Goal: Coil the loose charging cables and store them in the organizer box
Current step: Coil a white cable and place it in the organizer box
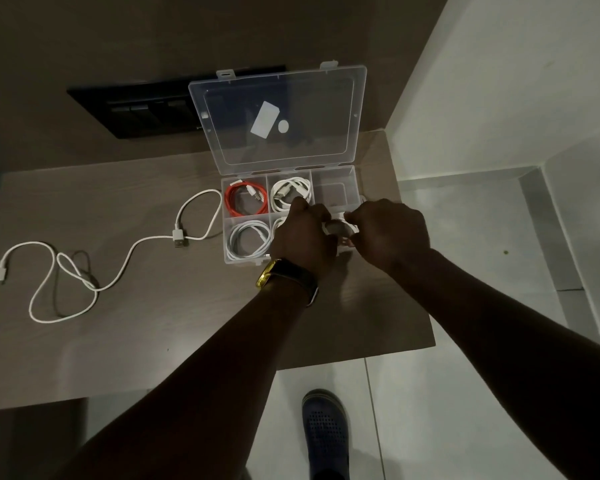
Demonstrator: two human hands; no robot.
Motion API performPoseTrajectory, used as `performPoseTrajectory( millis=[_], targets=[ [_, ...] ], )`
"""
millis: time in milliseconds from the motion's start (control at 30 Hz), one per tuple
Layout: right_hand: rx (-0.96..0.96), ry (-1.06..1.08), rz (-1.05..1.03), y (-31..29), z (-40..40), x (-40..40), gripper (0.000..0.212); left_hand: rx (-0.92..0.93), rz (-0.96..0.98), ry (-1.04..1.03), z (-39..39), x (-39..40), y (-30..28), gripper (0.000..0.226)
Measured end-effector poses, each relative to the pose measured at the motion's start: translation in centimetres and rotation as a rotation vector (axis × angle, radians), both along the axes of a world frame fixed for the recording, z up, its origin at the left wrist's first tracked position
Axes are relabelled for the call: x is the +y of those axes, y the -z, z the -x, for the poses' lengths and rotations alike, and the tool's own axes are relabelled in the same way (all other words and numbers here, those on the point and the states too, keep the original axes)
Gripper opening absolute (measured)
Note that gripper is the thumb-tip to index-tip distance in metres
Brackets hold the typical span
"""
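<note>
A clear plastic organizer box stands open on the table, its lid tilted back. A coiled red cable lies in its back left compartment, a coiled white cable in the back middle, another white coil in the front left. My left hand and my right hand meet over the front right part of the box, both gripping a white coiled cable that is mostly hidden between them. A loose white cable sprawls on the table to the left.
The brown table ends just right of the box, with white floor tiles beyond. A black panel sits on the wall behind the box. A thin dark cable lies under the loose white one. My shoe is below.
</note>
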State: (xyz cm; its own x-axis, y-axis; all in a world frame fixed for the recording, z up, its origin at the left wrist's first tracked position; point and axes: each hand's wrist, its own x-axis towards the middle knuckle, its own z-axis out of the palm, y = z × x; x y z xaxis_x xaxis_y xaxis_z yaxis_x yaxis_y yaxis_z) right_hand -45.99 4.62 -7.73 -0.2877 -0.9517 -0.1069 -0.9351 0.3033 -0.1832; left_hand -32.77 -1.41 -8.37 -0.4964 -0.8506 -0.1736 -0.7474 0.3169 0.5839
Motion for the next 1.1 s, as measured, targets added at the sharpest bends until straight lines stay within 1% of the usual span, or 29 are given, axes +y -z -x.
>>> performPoseTrajectory(
  millis=[100,200,300,400,467,533,600,633,700,767,833,933,1000,1067,1100],
  targets=[
    [-0.005,-0.003,-0.031,-0.2,-0.1,0.0,0.026,0.002,-0.001,-0.009,0.4,0.2,-0.7,0.021],
    [-0.077,-0.019,-0.005,-1.2,0.4,0.9,0.027,0.030,-0.023,0.034,-0.5,0.2,-0.7,0.030],
    [-0.134,-0.018,0.056,-2.4,-0.2,1.6,0.034,0.124,0.004,0.044,-2.1,0.6,-1.3,0.041],
    [-0.162,0.036,0.178,-3.5,-2.3,1.1,0.028,0.242,0.087,0.030,-4.3,1.2,-1.9,0.043],
    [-0.202,0.034,0.207,-4.1,-5.1,0.3,0.029,0.277,0.093,0.005,-6.2,1.4,-2.1,0.041],
    [-0.187,0.053,0.168,-4.2,-7.2,-1.0,0.028,0.265,0.085,-0.022,-7.9,1.4,-2.1,0.039],
    [-0.196,0.146,0.074,-4.3,-7.7,-2.2,0.021,0.247,0.061,-0.019,-9.2,1.5,-2.2,0.038],
    [-0.252,0.202,0.046,-4.3,-7.4,-2.5,0.017,0.246,0.051,-0.007,-9.7,1.5,-2.5,0.037],
    [-0.426,0.324,0.062,-4.4,-6.4,-2.5,0.012,0.260,0.057,0.006,-10.6,1.3,-2.6,0.032],
    [-0.664,0.435,0.123,-4.4,-5.3,-1.9,0.009,0.269,0.067,-0.017,-11.0,1.2,-2.6,0.025],
    [-0.931,0.526,0.154,-4.4,-4.5,-1.2,0.011,0.263,0.048,-0.052,-11.0,1.2,-2.6,0.019],
    [-1.275,0.636,0.141,-4.2,-3.5,-1.1,0.012,0.289,0.004,-0.058,-9.4,1.3,-2.7,0.015],
    [-1.409,0.667,0.091,-3.7,-3.1,-1.4,0.011,0.326,-0.022,-0.055,-7.2,1.1,-2.7,0.018],
    [-1.478,0.670,0.028,-3.1,-2.9,-1.9,0.012,0.353,-0.060,-0.069,-4.8,1.0,-2.8,0.030],
    [-1.497,0.680,-0.012,-2.9,-2.7,-2.0,0.018,0.348,-0.075,-0.058,-3.8,0.9,-2.6,0.033]
  ],
)
